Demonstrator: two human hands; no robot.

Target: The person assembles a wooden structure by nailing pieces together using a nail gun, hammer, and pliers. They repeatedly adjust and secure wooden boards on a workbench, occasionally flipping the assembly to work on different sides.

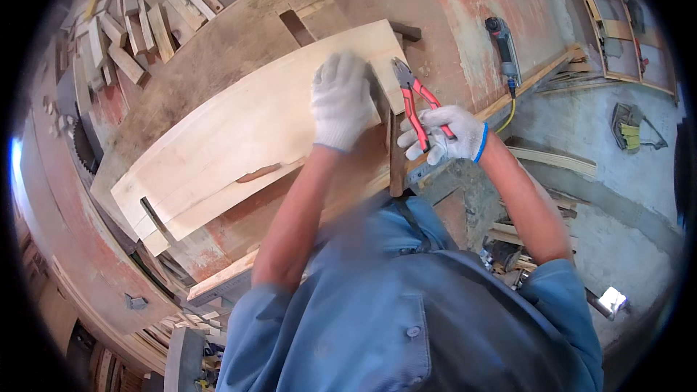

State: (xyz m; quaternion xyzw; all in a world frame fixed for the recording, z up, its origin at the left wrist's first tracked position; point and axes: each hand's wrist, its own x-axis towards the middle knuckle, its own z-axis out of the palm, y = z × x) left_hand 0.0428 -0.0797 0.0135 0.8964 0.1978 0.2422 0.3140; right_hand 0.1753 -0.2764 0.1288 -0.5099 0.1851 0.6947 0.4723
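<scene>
My left hand (341, 100), in a white knit glove, lies flat on a long pale wooden board (239, 138) with a curved far edge. The board has a slot near its left end and a broken, splintered spot along its near edge. In my right hand (454, 133), also gloved, is a pair of pliers (412, 105) with red handles. The handles lie across the palm and fingers, and the metal jaws point away from me, just above the board's right end. Beneath the pale board sits a darker, similarly shaped board (196, 72), partly covered.
Several wood offcuts (156, 25) are heaped at the far left. A toothed saw blade (83, 145) stands at the left. On the right lies a power tool (503, 47) with a yellow cable (508, 112). A wooden frame (617, 29) is at the far right.
</scene>
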